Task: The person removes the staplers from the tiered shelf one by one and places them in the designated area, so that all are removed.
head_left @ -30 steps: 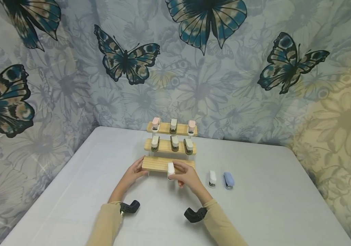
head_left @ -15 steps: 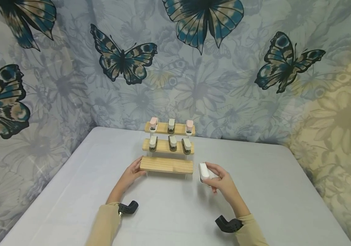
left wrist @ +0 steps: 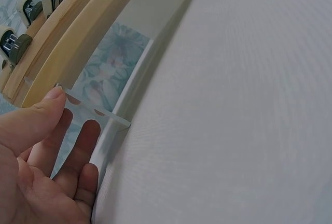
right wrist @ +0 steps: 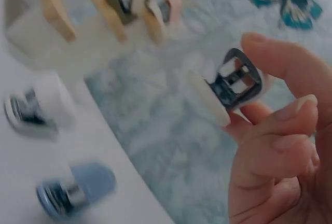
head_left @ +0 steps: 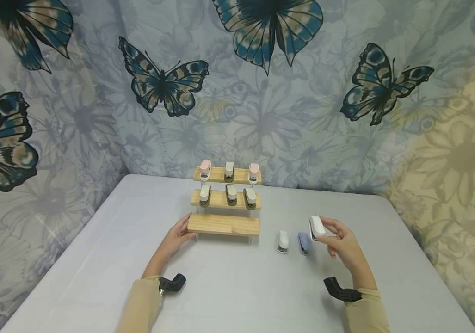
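Observation:
My right hand [head_left: 343, 243] pinches a white mini stapler [head_left: 317, 227] between thumb and fingers, above the table to the right of a blue mini stapler [head_left: 304, 243]. The right wrist view shows the held stapler [right wrist: 231, 86] with its metal end towards the camera. Another white stapler [head_left: 283, 242] lies left of the blue one. My left hand [head_left: 175, 238] grips the left end of a three-tier wooden display stand [head_left: 223, 224]. In the left wrist view, the thumb [left wrist: 46, 107] presses by the clear leg [left wrist: 98, 109] and the fingers lie behind it. The lowest step is bare.
Several staplers stand on the upper steps: pink ones [head_left: 205, 169] and a pale one [head_left: 229, 171] on top, pale ones [head_left: 231, 194] on the middle step. The white-covered table [head_left: 237, 286] ends at a butterfly-patterned backdrop [head_left: 262, 115].
My right hand has carried the white stapler from the lowest step to the right, past the other white stapler and the blue one. My left hand stays at the stand's left end.

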A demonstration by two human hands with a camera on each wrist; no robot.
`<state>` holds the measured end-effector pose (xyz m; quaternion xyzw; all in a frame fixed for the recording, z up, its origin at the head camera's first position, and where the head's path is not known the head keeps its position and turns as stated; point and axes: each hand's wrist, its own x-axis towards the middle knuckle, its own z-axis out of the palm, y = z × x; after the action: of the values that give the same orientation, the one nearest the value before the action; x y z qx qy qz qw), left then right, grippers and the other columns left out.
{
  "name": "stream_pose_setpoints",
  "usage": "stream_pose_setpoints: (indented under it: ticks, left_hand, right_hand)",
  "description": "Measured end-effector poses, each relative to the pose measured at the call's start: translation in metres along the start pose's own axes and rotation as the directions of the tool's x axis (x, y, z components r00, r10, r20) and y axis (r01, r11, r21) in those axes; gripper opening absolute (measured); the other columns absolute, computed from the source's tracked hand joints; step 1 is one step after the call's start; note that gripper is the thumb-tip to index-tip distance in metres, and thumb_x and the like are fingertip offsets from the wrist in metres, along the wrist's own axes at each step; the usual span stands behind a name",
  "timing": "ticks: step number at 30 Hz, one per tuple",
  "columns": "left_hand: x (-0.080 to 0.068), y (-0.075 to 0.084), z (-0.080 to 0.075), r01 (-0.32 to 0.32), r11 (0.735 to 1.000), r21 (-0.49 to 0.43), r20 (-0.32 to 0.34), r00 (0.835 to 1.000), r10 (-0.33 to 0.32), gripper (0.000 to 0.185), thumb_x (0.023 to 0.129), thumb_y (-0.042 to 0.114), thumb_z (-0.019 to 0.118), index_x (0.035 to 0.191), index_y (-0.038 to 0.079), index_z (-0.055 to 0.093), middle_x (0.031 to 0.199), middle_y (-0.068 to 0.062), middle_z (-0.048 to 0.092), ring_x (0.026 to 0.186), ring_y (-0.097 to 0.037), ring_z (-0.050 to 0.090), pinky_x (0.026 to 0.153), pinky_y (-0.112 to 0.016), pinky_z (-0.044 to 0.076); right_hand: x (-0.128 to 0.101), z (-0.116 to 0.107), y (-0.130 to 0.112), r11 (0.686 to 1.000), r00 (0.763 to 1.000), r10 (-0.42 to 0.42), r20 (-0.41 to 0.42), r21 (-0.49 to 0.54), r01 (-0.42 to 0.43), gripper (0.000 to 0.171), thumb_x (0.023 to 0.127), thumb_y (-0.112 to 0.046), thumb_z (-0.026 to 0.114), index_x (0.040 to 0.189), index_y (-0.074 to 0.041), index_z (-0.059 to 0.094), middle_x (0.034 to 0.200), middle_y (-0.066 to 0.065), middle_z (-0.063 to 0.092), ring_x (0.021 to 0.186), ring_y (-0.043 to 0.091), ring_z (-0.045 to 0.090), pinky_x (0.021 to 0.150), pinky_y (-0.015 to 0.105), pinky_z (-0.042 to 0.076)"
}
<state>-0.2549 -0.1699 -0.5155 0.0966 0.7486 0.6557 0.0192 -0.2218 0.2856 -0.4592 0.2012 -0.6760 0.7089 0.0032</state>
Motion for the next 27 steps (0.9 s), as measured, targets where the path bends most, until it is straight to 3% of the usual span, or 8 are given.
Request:
stream_pose_setpoints:
  ticks: [4, 7, 10, 17, 22, 27]
  left_hand:
    - [0.001, 0.001, -0.003, -0.008, 1.0, -0.001, -0.01, 1.0, 0.008, 0.066, 0.068, 0.024, 0.061, 0.123, 0.02, 0.026, 0.12, 0.004, 0.033, 0.103, -0.014, 0.036, 0.084, -0.032, 0.028]
    - [0.001, -0.001, -0.005, 0.0, 1.0, -0.01, -0.009, 1.0, 0.0, 0.066, 0.068, 0.023, 0.061, 0.123, 0.021, 0.026, 0.121, 0.003, 0.033, 0.103, -0.014, 0.036, 0.084, -0.032, 0.028]
    - [0.0, -0.002, -0.003, 0.015, 1.0, -0.008, -0.011, 1.0, -0.015, 0.064, 0.068, 0.023, 0.061, 0.122, 0.023, 0.027, 0.12, 0.003, 0.033, 0.102, -0.013, 0.036, 0.084, -0.031, 0.029]
    - [-0.001, -0.004, 0.0, 0.017, 1.0, -0.003, -0.014, 1.0, -0.017, 0.066, 0.066, 0.027, 0.062, 0.122, 0.022, 0.027, 0.12, 0.003, 0.034, 0.102, -0.012, 0.037, 0.083, -0.03, 0.03]
    - [0.001, -0.004, 0.0, -0.005, 1.0, -0.012, 0.0, 1.0, 0.005, 0.066, 0.067, 0.027, 0.061, 0.123, 0.022, 0.026, 0.121, 0.002, 0.033, 0.1, -0.014, 0.039, 0.081, -0.029, 0.033]
    - [0.001, -0.004, -0.002, -0.036, 0.999, -0.009, 0.031, 0.999, 0.036, 0.066, 0.07, 0.023, 0.059, 0.125, 0.018, 0.023, 0.122, -0.003, 0.03, 0.102, -0.017, 0.037, 0.082, -0.031, 0.032]
  right_hand:
    - [-0.006, -0.023, 0.01, 0.999, 0.999, 0.043, -0.007, 0.002, -0.043, 0.043, 0.075, 0.004, 0.048, 0.116, -0.003, 0.037, 0.118, 0.009, 0.035, 0.036, 0.006, 0.031, 0.029, 0.024, 0.027]
    - [-0.012, -0.022, 0.006, 0.991, 0.992, 0.117, -0.04, -0.063, -0.12, 0.042, 0.076, 0.003, 0.048, 0.116, -0.001, 0.035, 0.114, 0.005, 0.039, 0.037, 0.003, 0.032, 0.029, 0.023, 0.028]
    - [-0.018, -0.024, 0.011, 0.98, 0.981, 0.187, -0.048, -0.06, -0.19, 0.043, 0.076, 0.001, 0.048, 0.116, 0.0, 0.033, 0.113, 0.003, 0.039, 0.038, 0.002, 0.032, 0.03, 0.02, 0.03]
    - [-0.026, -0.028, 0.023, 0.939, 0.934, 0.32, -0.159, -0.08, -0.335, 0.046, 0.074, -0.005, 0.054, 0.115, -0.002, 0.034, 0.121, 0.017, 0.026, 0.037, 0.004, 0.032, 0.031, 0.018, 0.033]
    - [-0.027, -0.031, 0.027, 0.944, 0.943, 0.31, -0.124, -0.079, -0.32, 0.047, 0.075, -0.005, 0.052, 0.117, -0.001, 0.031, 0.123, 0.025, 0.014, 0.038, 0.003, 0.033, 0.031, 0.017, 0.034]
    - [-0.028, -0.031, 0.029, 0.943, 0.941, 0.313, -0.127, -0.077, -0.324, 0.048, 0.075, -0.005, 0.053, 0.117, 0.0, 0.029, 0.123, 0.025, 0.015, 0.038, 0.003, 0.033, 0.031, 0.017, 0.033]
